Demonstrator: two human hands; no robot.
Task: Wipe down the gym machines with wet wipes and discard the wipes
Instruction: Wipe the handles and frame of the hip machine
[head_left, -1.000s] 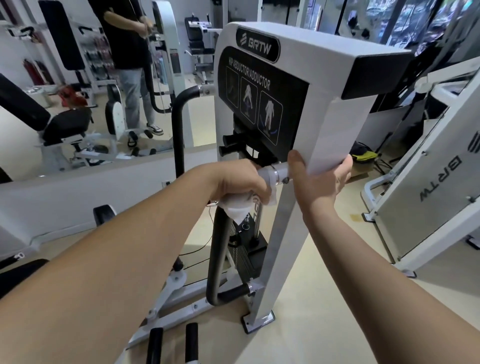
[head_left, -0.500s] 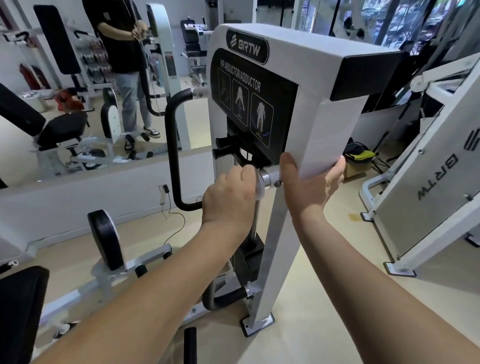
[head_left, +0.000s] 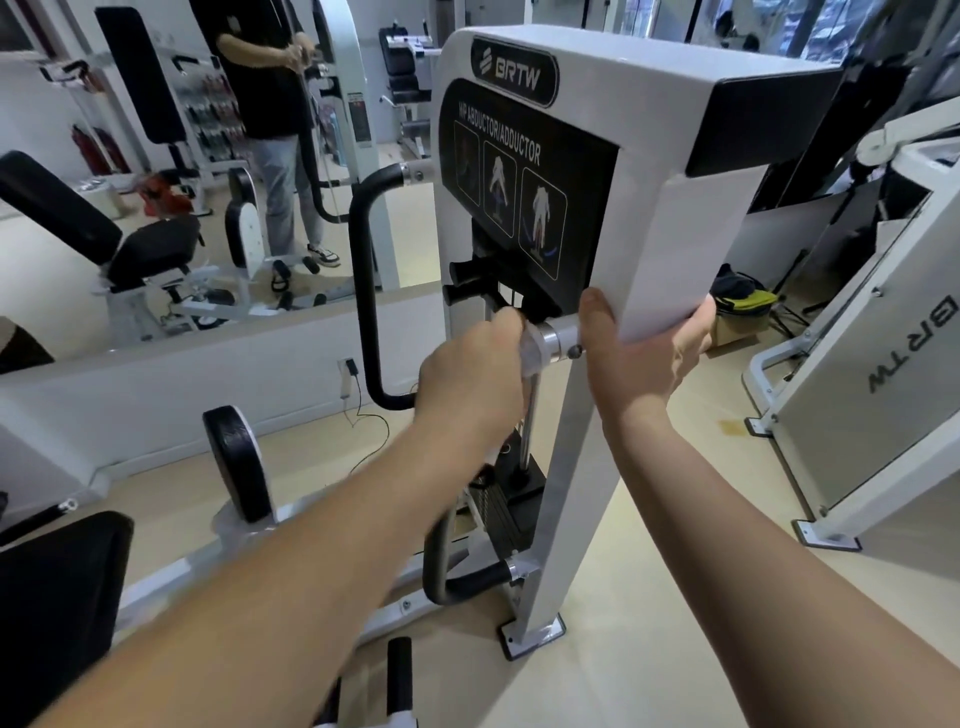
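A white hip abductor/adductor machine (head_left: 649, 218) stands in front of me, with a black instruction panel on its housing. My left hand (head_left: 470, 384) grips a white wet wipe (head_left: 530, 353) wrapped round the chrome end of the machine's side handle bar (head_left: 558, 340); only a small edge of the wipe shows past my fingers. My right hand (head_left: 644, 358) holds the lower corner of the white housing, thumb on the front face and fingers curled behind the edge.
A curved black handle (head_left: 363, 291) sits left of the housing. The weight stack (head_left: 506, 499) lies below my hands. A second white machine (head_left: 883, 364) stands at right. The wall mirror (head_left: 156, 182) reflects a standing person and benches. Black pads (head_left: 236, 462) are at lower left.
My left hand has turned over the bar end, and the hanging wipe corner is now tucked under my fingers. My view has shifted slightly left and down. My right hand keeps its hold.
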